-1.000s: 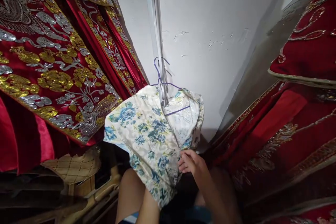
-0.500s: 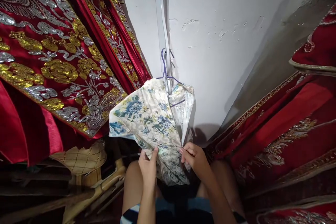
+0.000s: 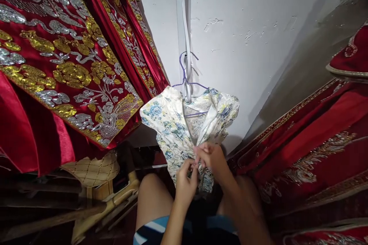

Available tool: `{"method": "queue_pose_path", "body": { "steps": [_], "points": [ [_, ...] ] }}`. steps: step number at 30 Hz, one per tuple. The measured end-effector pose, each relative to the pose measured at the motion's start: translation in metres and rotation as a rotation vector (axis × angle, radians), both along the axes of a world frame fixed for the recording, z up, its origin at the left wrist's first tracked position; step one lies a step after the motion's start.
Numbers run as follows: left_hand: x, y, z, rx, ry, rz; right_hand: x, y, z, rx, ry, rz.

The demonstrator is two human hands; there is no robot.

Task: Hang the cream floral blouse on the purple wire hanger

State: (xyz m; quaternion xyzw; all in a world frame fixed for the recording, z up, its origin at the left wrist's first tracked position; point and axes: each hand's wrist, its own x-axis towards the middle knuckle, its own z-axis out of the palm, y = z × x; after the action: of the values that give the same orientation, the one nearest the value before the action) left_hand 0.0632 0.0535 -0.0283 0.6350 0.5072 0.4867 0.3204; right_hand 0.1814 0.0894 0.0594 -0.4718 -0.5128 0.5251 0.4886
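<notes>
A floral blouse (image 3: 169,126), white with blue and yellow flowers, hangs from a purple wire hanger (image 3: 184,78). Its front is open in a V at the neck, and the hanger's lower bar shows inside. At the bottom of the V, my left hand (image 3: 186,178) pinches the blouse front with thumb and finger. Just above and to the right, my right hand (image 3: 211,159) is closed on the other front edge. The fingertips of both hands almost meet. Any small fastener between them is too small to make out.
Red cloth with gold and silver sequins (image 3: 71,76) hangs at left. More red embroidered garments (image 3: 313,149) are at right. A white wall (image 3: 238,15) stands behind, with a pale strap (image 3: 185,19) running down it. A bamboo chair (image 3: 126,187) is at lower left.
My left hand has moved right and in to meet my right hand at the front edges. The right hand has risen slightly. The blouse has turned to face me, its right shoulder now spread.
</notes>
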Motion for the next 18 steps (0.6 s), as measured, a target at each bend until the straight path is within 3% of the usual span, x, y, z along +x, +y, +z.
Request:
{"method": "queue_pose_path", "body": {
  "steps": [4, 7, 14, 18],
  "points": [
    [-0.004, 0.008, 0.009, -0.024, 0.236, -0.086, 0.001, 0.047, 0.058, 0.083, 0.153, -0.044],
    [-0.005, 0.013, 0.019, -0.055, 0.46, -0.111, -0.002, 0.069, 0.085, 0.15, 0.266, -0.021],
    [0.002, 0.016, 0.033, -0.189, 0.973, -0.183, -0.01, 0.065, 0.087, 0.182, 0.344, -0.054],
    [0.002, 0.021, 0.044, -0.212, 1.036, -0.253, -0.008, 0.065, 0.097, 0.232, 0.35, -0.038]
  ]
}}
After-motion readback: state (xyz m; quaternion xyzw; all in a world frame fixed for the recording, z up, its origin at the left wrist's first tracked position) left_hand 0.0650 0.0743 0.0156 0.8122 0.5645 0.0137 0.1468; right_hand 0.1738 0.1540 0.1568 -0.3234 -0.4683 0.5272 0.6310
